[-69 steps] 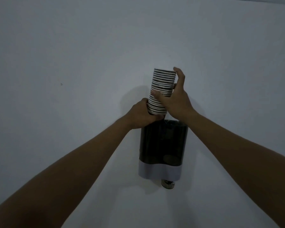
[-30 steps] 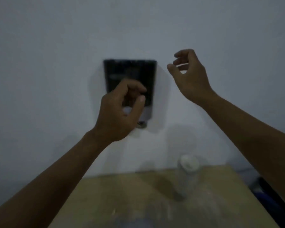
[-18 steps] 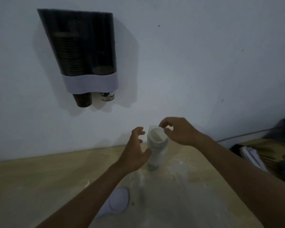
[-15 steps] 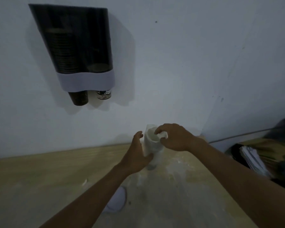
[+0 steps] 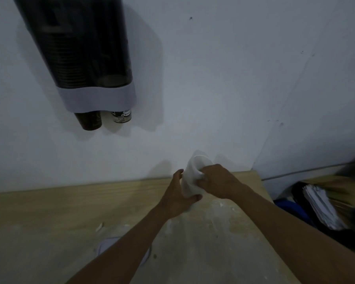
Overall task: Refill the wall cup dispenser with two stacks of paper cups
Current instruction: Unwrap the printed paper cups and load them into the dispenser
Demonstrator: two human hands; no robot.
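Observation:
The dark wall cup dispenser (image 5: 84,58) with a pale band hangs at the upper left. Its left tube shows a tall stack of cups, and a dark cup bottom (image 5: 89,120) pokes out below. A patterned cup bottom (image 5: 121,117) hangs under the right tube, which looks nearly empty. On the wooden table (image 5: 49,212) a white stack of paper cups (image 5: 193,173) stands near the wall. My left hand (image 5: 177,196) wraps its lower part and my right hand (image 5: 217,181) grips its upper side.
A white lid-like piece (image 5: 107,245) lies on the table under my left forearm, with a small scrap (image 5: 99,226) beside it. Past the table's right edge are a pile of papers (image 5: 322,208) and dark clutter. A cable (image 5: 295,172) runs along the right wall.
The first stack went into the dispenser's left tube and both hands let go. The view dropped to the table, and both hands closed around the white stack of cups there.

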